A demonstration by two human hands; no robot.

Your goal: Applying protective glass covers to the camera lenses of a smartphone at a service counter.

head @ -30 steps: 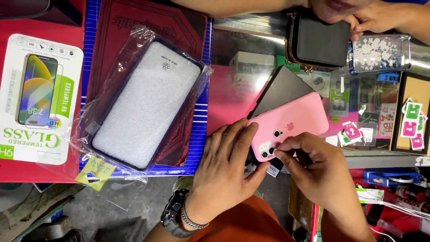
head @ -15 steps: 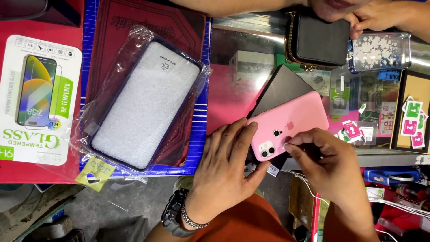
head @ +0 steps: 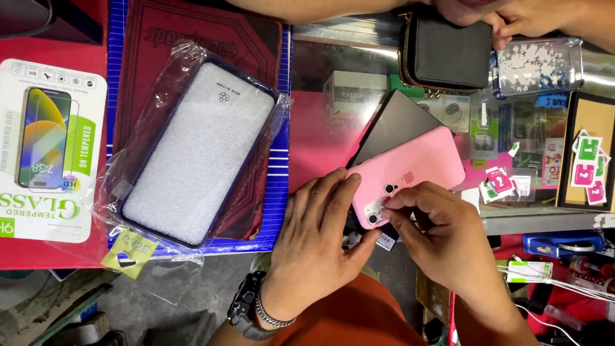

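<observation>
On a cluttered glass counter point(head: 333, 45), the left hand point(head: 317, 237) presses flat, fingers spread, against a glossy pink phone case point(head: 410, 173) overhanging the edge, while the right hand point(head: 442, 237) pinches its camera corner; loosened grip could let it slide off.

Pink phone case point(head: 413, 170) lies tilted, back up.

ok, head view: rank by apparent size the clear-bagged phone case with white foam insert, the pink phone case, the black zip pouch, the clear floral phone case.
1. Clear-bagged phone case with white foam insert
2. Pink phone case, partly hidden by the hands
3. Black zip pouch and clear floral phone case: too alike to rank; the pouch is partly covered.
</observation>
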